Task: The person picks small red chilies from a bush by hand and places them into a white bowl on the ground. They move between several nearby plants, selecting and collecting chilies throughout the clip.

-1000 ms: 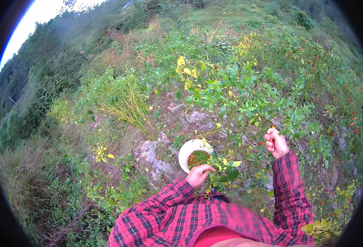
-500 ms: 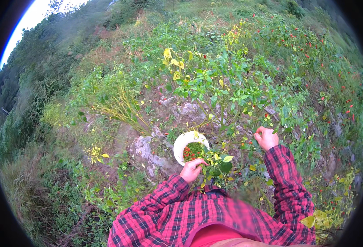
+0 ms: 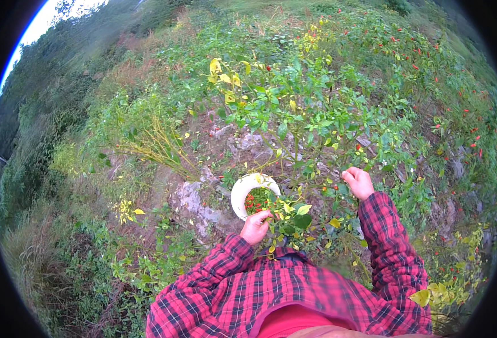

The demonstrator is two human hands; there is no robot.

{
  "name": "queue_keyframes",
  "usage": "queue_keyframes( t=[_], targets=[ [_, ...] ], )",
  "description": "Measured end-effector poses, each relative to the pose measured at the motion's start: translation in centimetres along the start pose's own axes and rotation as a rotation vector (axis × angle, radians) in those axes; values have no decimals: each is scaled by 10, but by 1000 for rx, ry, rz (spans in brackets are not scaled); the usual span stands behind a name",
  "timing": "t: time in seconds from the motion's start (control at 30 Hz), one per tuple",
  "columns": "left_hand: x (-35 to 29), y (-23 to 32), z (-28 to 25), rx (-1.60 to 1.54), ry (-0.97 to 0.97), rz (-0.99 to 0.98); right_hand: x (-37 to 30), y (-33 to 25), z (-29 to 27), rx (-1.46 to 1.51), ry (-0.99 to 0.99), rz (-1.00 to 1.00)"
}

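A white bucket [image 3: 239, 196] stands in front of me, with small red and green chili peppers [image 3: 253, 204] inside. At its near rim is my left hand [image 3: 255, 227], thumb and fingers closed beside a leafy chili branch [image 3: 301, 221]. Whether it grips the branch or a pepper is hidden. My right hand [image 3: 359, 183] reaches into the right side of the chili plant [image 3: 316, 121], fingertips pinched together. Anything between them is too small to make out. A few red chilies [image 3: 335, 187] hang just left of that hand.
More chili bushes with red fruit [image 3: 472, 138] grow at the right. Pale rocks [image 3: 195, 200] lie left of the bucket on sloping ground. Cut-looking yellowish stems [image 3: 161, 141] rise at the left, and dense brush [image 3: 45, 112] covers the far left slope.
The whole view has shifted slightly left. My left hand's fingers have drawn in from a stretched reach to a closed grip near the bucket rim. The right hand has stayed by the plant, fingers pinched.
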State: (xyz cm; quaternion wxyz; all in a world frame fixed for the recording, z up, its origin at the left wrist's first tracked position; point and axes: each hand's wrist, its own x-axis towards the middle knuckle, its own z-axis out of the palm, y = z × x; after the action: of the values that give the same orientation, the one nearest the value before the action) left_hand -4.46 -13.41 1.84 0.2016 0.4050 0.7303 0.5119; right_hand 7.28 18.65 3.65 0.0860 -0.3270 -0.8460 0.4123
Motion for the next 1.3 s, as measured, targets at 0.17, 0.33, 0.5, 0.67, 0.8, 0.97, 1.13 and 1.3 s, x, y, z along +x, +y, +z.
queue_keyframes(
  t=[0.17,0.33,0.5,0.67,0.8,0.97,1.13,1.3],
  targets=[
    [0,4,0,-13,-21,2,-4,-33,-28,852,-59,99],
    [1,7,-1,13,-47,47,-17,-77,-48,1386,-489,146],
    [-4,-11,0,-62,-74,-167,-1,-65,-37,1746,-443,264],
    [-11,-22,1,-62,-3,-52,10,-44,-36,1434,-488,106],
    [-12,-16,1,-70,-67,-125,9,-46,-35,973,-356,149],
    [-10,-4,1,-68,-108,-149,9,-60,-24,271,-332,-187],
    [-7,0,1,-69,-123,-162,-7,-67,-12,-392,-451,-431],
    [-2,3,2,-12,-136,-60,-14,-60,10,-693,-297,-477]
  ],
)
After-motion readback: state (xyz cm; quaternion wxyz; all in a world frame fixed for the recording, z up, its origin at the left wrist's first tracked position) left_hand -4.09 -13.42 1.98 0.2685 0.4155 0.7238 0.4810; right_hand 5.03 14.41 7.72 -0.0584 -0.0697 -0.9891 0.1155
